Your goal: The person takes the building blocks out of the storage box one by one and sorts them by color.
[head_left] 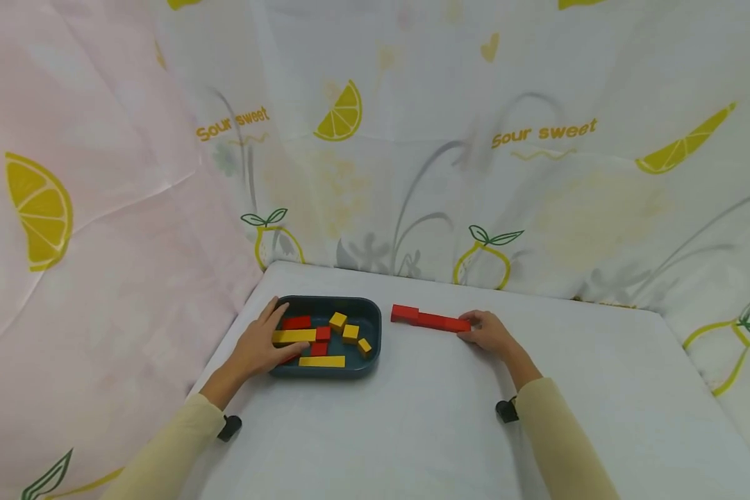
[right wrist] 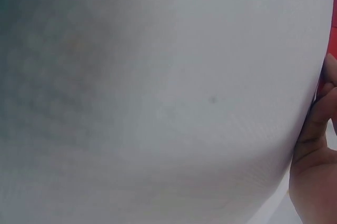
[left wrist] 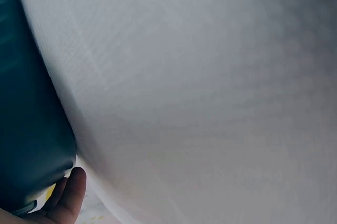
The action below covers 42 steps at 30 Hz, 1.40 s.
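Observation:
My left hand (head_left: pixel 261 349) rests at the left side of a dark teal tray (head_left: pixel 376 326). Its thumb reaches in over the blocks and its fingers lie spread along the rim; the left wrist view shows fingertips (left wrist: pixel 78 182) beside the outer wall. Inside the tray lie yellow cubes (head_left: pixel 351 334), long yellow blocks (head_left: pixel 321 362) and red blocks (head_left: pixel 296 322). To the tray's right, several red blocks (head_left: pixel 434 321) form a row on the table. My right hand (head_left: pixel 492 335) pinches the red block (head_left: pixel 455 325) at the row's right end between thumb and fingers.
A white cloth covers the table (head_left: pixel 412 430). Behind it hangs a curtain (head_left: pixel 412 139) printed with lemons, and a pinkish one (head_left: pixel 100 292) stands close along the left edge. Small black devices (head_left: pixel 229 428) sit at both wrists.

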Motion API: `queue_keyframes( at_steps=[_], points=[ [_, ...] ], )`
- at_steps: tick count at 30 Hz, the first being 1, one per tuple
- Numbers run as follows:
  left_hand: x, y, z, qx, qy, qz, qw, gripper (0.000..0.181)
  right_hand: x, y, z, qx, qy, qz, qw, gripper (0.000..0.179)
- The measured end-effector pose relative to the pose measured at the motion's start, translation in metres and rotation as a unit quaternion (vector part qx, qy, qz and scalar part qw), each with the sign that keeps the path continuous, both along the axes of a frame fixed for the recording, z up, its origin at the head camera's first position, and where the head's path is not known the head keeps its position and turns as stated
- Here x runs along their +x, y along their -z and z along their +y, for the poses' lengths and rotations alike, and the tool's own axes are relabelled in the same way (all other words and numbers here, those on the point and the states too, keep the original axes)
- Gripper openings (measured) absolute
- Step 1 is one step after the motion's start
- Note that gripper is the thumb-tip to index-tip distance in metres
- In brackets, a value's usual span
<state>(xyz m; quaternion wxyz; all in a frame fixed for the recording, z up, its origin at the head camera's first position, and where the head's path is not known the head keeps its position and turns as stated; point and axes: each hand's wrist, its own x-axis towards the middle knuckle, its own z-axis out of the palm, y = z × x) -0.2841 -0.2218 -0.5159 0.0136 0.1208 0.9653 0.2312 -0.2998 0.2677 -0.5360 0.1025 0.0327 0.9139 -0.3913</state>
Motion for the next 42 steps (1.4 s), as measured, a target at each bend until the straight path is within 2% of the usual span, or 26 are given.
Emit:
queue_keyframes(
  at_steps=[7, 20, 27, 36, 39, 42],
  points=[
    [0.000, -0.002, -0.006, 0.003, -0.003, 0.014, 0.9999, 0.106, -0.004, -0.005, -0.008, 0.006, -0.010, 0.014, 0.9998, 0.039],
    [0.007, -0.003, -0.016, -0.009, -0.009, 0.005, 0.9999, 0.105, -0.003, -0.004, -0.018, 0.008, -0.023, 0.012, 0.9996, 0.039],
    [0.008, -0.003, -0.020, -0.006, -0.014, 0.007, 0.9999, 0.107, -0.006, -0.004, -0.022, 0.011, -0.027, 0.008, 0.9995, 0.042],
    [0.006, -0.004, -0.019, -0.001, -0.013, 0.001, 0.9999, 0.106, -0.008, -0.004, -0.021, 0.008, -0.015, -0.010, 0.9998, 0.057],
    [0.003, -0.001, -0.013, -0.002, -0.011, 0.002, 0.9999, 0.106, -0.007, -0.006, -0.016, 0.032, -0.025, -0.015, 0.9991, 0.067],
    [-0.001, 0.003, -0.002, -0.004, 0.002, 0.003, 1.0000, 0.107, -0.001, -0.008, -0.006, 0.061, -0.027, -0.017, 0.9976, 0.086]
  ],
)
